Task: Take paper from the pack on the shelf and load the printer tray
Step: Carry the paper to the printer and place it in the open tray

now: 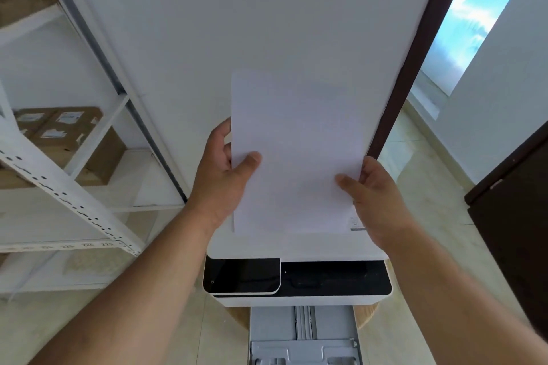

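Note:
A white stack of paper is held upright in front of the wall, above the printer. My left hand grips its left edge with the thumb on the front face. My right hand grips its lower right edge the same way. Below the paper stands a white printer with a black control panel. Its grey paper tray is pulled out toward me and holds no sheets that I can see.
A white metal shelf rack stands at the left with brown cardboard boxes on it. A dark door frame and dark furniture are at the right. The printer rests on a round wooden stand.

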Demonstrator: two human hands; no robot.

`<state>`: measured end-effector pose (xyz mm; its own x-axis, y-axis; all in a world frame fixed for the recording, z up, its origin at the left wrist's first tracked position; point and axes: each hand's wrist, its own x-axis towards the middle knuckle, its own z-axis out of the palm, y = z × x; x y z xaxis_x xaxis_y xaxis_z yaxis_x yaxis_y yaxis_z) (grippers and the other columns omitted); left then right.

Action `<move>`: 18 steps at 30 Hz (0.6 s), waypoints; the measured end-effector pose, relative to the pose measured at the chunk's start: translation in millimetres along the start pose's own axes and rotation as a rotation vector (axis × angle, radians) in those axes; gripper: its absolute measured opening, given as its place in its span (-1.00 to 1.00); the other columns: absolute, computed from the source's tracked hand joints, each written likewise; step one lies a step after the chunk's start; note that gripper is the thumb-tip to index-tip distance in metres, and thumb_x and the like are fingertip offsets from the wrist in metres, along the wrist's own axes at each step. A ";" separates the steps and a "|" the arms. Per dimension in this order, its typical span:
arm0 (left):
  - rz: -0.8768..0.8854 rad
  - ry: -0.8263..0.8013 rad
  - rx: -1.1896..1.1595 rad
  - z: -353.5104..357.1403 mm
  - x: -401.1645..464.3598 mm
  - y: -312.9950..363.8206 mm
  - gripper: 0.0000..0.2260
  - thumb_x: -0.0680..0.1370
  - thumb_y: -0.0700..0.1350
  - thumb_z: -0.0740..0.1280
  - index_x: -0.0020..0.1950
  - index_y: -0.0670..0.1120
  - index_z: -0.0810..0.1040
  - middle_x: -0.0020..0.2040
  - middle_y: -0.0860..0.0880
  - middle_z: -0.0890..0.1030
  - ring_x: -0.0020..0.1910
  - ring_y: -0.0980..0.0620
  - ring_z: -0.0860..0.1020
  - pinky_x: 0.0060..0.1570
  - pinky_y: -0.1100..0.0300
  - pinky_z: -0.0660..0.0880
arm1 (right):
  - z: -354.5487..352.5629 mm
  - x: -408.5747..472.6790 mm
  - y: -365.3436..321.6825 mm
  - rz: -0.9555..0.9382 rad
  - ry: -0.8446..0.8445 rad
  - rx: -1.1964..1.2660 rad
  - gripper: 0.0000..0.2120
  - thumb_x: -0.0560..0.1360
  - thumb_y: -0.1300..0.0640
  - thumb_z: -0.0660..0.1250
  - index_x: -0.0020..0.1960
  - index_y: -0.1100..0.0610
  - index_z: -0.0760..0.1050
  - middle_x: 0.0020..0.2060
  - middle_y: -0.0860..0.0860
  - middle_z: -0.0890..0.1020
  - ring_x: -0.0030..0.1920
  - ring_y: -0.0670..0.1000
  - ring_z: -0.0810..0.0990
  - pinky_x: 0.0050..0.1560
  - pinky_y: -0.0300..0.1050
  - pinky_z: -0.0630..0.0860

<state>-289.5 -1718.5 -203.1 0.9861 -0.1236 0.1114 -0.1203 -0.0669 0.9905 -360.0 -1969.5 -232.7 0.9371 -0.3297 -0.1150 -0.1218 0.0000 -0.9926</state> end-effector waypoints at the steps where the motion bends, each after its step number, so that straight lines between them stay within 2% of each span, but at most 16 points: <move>1: 0.014 0.017 0.017 1.0 -1.6 2.8 -0.47 0.60 -0.23 0.42 0.50 0.09 0.37 0.23 -0.01 0.72 0.22 0.02 0.69 0.31 -0.02 0.56 | 1.4 -2.2 -2.0 -0.035 0.019 -0.009 -0.75 0.52 0.16 0.41 0.19 0.03 0.58 0.08 -0.01 0.78 0.14 0.06 0.74 0.22 0.17 0.63; 4: 0.005 0.086 0.052 7.1 -4.4 -0.4 -0.64 0.61 -0.23 0.42 0.35 0.02 0.48 0.20 0.05 0.72 0.16 0.09 0.70 0.33 -0.09 0.57 | 10.5 -11.2 -0.6 -0.072 0.041 -0.087 -0.73 0.60 0.26 0.34 0.20 -0.03 0.58 0.05 -0.14 0.76 0.08 -0.16 0.71 0.17 -0.04 0.60; 7: -0.001 0.119 0.095 12.2 -6.3 -9.6 -0.75 0.60 -0.21 0.41 0.22 0.06 0.56 0.15 0.08 0.73 0.13 0.10 0.70 0.30 -0.09 0.59 | 20.0 -18.7 7.3 -0.083 0.059 -0.126 -0.61 0.61 0.23 0.31 0.35 -0.13 0.51 0.17 -0.17 0.70 0.22 -0.11 0.65 0.28 -0.03 0.54; 9: -0.002 0.125 0.095 13.7 -10.3 -15.2 -0.75 0.60 -0.20 0.42 0.23 0.04 0.57 0.15 0.08 0.73 0.14 0.10 0.69 0.29 -0.06 0.60 | 23.0 -21.3 12.1 -0.074 0.064 -0.127 -0.59 0.60 0.20 0.32 0.39 -0.13 0.48 0.20 -0.15 0.68 0.26 -0.04 0.63 0.32 0.04 0.54; 13: -0.028 0.098 0.067 10.9 -19.6 -20.2 -0.66 0.57 -0.20 0.48 0.32 0.00 0.56 0.19 0.05 0.73 0.17 0.10 0.69 0.30 -0.01 0.58 | 23.3 -24.7 10.6 -0.053 0.101 -0.071 -0.53 0.46 0.08 0.46 0.35 -0.05 0.48 0.16 -0.06 0.70 0.17 0.01 0.69 0.27 0.14 0.62; 16: 0.014 0.077 0.082 7.3 -17.3 -15.9 -0.60 0.54 -0.13 0.52 0.36 -0.03 0.54 0.23 0.02 0.71 0.22 0.06 0.68 0.30 0.01 0.57 | 22.0 -23.2 0.9 -0.111 0.143 -0.051 -0.55 0.49 0.13 0.52 0.32 -0.08 0.49 0.14 -0.08 0.71 0.14 -0.05 0.70 0.18 -0.03 0.61; 18: 0.050 0.078 0.088 7.9 -15.1 -9.7 -0.57 0.54 -0.12 0.53 0.38 -0.04 0.51 0.24 0.03 0.70 0.23 0.08 0.66 0.28 0.11 0.55 | 23.6 -23.2 -6.4 -0.144 0.147 -0.041 -0.56 0.51 0.16 0.52 0.31 -0.10 0.50 0.14 -0.10 0.71 0.14 -0.10 0.69 0.15 -0.12 0.58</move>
<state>-304.2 -1723.8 -215.1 0.9841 -0.0519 0.1697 -0.1757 -0.1493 0.9731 -373.3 -1939.6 -224.7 0.8883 -0.4578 0.0383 -0.0060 -0.0948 -0.9955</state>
